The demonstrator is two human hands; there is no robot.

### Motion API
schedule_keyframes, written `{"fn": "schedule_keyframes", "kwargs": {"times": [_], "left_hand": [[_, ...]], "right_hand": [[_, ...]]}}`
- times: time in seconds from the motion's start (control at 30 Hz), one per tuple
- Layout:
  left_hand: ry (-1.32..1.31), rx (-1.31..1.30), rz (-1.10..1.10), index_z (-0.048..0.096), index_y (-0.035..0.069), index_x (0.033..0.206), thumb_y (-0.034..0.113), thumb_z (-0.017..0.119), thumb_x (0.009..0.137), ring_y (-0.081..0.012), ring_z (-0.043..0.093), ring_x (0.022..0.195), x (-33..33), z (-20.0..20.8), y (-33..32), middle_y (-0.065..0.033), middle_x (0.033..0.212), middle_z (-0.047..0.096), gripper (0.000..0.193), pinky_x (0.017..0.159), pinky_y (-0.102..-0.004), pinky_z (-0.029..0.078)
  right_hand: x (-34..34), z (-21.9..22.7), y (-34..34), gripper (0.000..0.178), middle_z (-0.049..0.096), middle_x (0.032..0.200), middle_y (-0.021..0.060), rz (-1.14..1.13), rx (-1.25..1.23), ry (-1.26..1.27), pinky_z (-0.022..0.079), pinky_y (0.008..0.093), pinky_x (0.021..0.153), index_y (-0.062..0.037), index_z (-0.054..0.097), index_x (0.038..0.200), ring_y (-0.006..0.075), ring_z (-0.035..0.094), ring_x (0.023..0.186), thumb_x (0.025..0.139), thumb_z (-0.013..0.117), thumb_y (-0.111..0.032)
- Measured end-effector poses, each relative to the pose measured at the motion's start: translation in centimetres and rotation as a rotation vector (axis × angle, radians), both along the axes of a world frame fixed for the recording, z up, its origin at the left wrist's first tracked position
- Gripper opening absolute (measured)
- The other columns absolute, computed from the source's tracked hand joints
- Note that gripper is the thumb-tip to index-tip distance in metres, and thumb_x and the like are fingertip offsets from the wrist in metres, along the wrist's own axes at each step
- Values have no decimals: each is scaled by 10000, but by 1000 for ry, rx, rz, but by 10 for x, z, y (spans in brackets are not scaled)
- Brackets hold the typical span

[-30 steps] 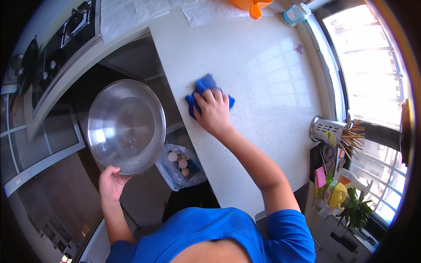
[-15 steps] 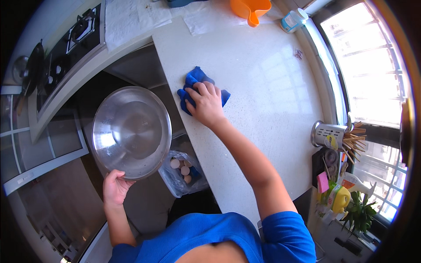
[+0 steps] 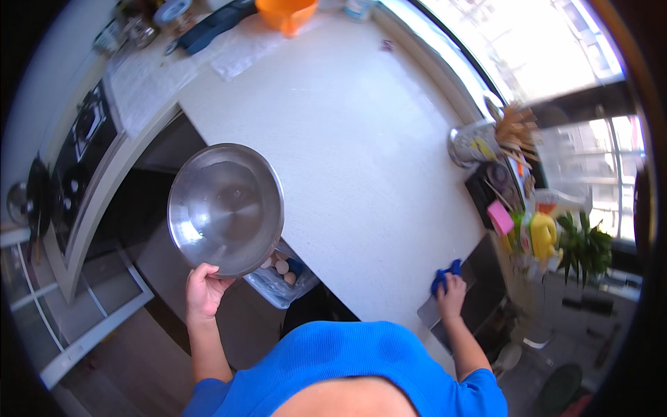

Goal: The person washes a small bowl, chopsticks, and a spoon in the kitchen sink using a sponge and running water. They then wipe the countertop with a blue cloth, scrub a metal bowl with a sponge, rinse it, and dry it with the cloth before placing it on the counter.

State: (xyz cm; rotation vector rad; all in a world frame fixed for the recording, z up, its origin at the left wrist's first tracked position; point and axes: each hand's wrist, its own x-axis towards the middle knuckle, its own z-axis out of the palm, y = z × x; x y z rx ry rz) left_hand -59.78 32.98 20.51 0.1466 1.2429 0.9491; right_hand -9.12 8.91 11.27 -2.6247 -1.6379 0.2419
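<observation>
The right hand [image 3: 451, 297] has left the counter's [image 3: 361, 153] left edge for its near right end, taking the blue cloth [image 3: 443, 276], now bunched rather than spread, to the edge of the sink [image 3: 488, 278]. The steel bowl [image 3: 226, 208], earlier clear of the counter's left edge, now overlaps it in view and hides more of the plastic bag [image 3: 278, 290]. The view has turned, showing jars [image 3: 141, 33] toward the counter's far left end.

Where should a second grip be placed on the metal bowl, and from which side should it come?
Probably the right rim of the bowl, coming from the right, over the counter: the mouth is open to view, that thin edge is uncovered, and the left grip holds the near rim.
</observation>
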Motion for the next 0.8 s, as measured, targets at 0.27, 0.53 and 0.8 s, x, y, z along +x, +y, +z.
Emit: {"fn": "schedule_keyframes", "kwargs": {"times": [0.27, 0.53, 0.8], "left_hand": [[-61, 45, -302, 470, -133, 1009, 30, 422, 738, -266, 612, 812, 64, 7, 1, -200, 923, 584, 320, 713, -368, 537], [-30, 41, -532, 403, -113, 1109, 13, 440, 727, -291, 601, 831, 124, 13, -33, -208, 972, 554, 404, 731, -414, 534], [-81, -58, -625, 398, -120, 1125, 11, 421, 744, -301, 594, 852, 162, 9, -98, -219, 996, 547, 403, 741, -417, 529]], "right_hand": [[101, 36, -86, 321, 606, 1016, 106, -701, 84, 646, 445, 336, 817, -10, 544, 1099, 234, 579, 941, 845, 539, -207], [22, 83, 41, 335, 569, 1061, 165, -134, 312, 619, 427, 336, 852, -40, 547, 1108, 276, 558, 975, 794, 572, -156], [44, 19, 135, 299, 602, 837, 132, -376, 818, 735, 459, 315, 689, -19, 593, 885, 220, 568, 751, 742, 644, -277]]}}
